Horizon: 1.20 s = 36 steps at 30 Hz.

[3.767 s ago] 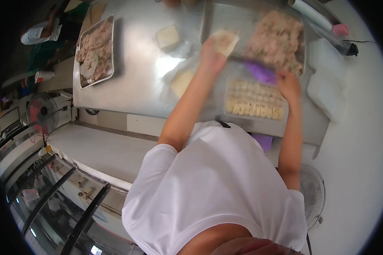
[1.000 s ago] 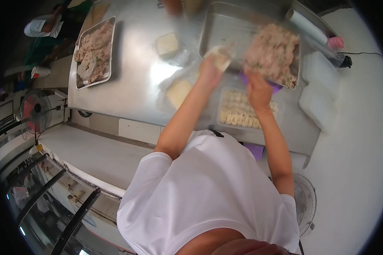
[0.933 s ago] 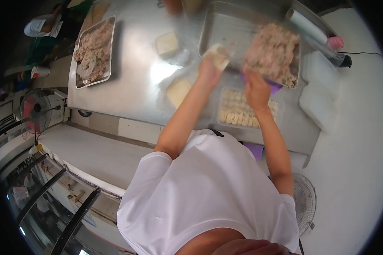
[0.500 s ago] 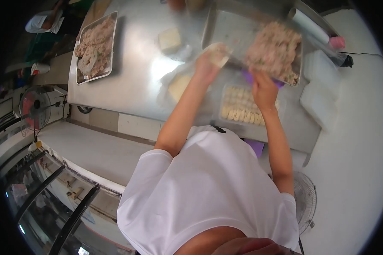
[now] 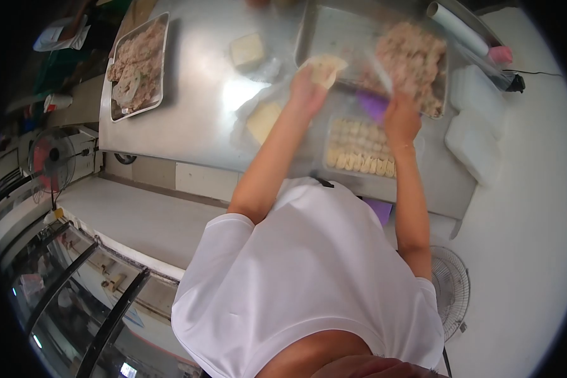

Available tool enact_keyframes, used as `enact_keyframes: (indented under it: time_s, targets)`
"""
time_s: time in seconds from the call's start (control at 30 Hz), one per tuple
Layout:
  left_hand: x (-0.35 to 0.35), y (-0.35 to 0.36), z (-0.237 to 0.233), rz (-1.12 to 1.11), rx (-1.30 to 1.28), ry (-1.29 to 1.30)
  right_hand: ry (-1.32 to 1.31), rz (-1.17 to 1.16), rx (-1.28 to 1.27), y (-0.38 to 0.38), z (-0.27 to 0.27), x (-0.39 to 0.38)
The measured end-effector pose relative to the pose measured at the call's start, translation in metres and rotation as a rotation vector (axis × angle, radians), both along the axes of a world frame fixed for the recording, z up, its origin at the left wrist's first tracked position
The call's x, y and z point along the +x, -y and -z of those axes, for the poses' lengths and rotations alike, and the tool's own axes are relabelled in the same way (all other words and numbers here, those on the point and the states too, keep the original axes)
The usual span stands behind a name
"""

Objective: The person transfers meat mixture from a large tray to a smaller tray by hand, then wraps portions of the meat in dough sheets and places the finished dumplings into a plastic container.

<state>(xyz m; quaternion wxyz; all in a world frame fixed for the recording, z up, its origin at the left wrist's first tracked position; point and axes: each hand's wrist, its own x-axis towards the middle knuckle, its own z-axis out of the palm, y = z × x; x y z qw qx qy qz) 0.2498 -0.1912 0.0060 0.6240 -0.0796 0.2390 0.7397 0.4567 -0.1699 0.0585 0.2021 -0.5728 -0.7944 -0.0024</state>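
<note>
My left hand point(image 5: 309, 89) holds a thin, pale dough wrapper point(image 5: 327, 69) at the near left corner of a metal tray point(image 5: 334, 34). In my right hand point(image 5: 401, 120) is a narrow, light-coloured spatula point(image 5: 380, 72), its blade over the tray. Pink minced filling point(image 5: 416, 60) is heaped on the right side of that tray. Between me and the tray, a clear box point(image 5: 361, 148) holds rows of folded dumplings. Two pale stacks of wrappers, one farther off point(image 5: 247, 49) and one nearer point(image 5: 263, 121), lie left of my hands.
A second tray point(image 5: 164, 60) of minced filling stands at the left of the metal table point(image 5: 195, 120). Stacked clear containers point(image 5: 472, 145) and a white roll point(image 5: 458, 28) are on the right. Fans point(image 5: 53, 154) stand at both sides. A person point(image 5: 63, 34) is partly visible at upper left.
My right hand has moved slightly right and nearer to me, and the spatula blade now shows over the tray. The wrapper in my left hand appears more opened out.
</note>
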Motion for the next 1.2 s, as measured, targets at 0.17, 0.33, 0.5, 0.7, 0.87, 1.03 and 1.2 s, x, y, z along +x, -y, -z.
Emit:
enact_keyframes:
  time_s: [0.17, 0.33, 0.5, 0.7, 0.87, 1.03, 1.2]
  targets:
    - [0.004, -0.004, 0.000, 0.032, -0.065, -0.020, 0.076, 0.114, -0.414, -0.011, 0.005, 0.044]
    - [0.009, -0.003, -0.003, 0.125, -0.106, -0.158, -0.194, -0.168, -0.247, 0.002, -0.044, 0.039]
    - [0.023, 0.003, -0.019, 0.225, 0.081, 0.071, 0.004, -0.468, 0.021, -0.001, -0.045, 0.026]
    - [-0.008, 0.007, -0.010, -0.036, 0.040, 0.008, -0.010, -0.435, -0.018, -0.022, -0.046, 0.009]
    - [-0.057, 0.021, -0.017, -0.067, 0.084, 0.015, -0.099, -0.352, -0.206, -0.039, -0.043, -0.005]
    - [-0.078, 0.047, -0.029, -0.077, -0.025, -0.628, 0.156, -0.348, -0.325, -0.068, -0.011, -0.043]
    - [-0.084, 0.074, -0.032, -0.089, -0.093, -0.651, 0.442, -0.507, -0.265, -0.092, 0.014, -0.062]
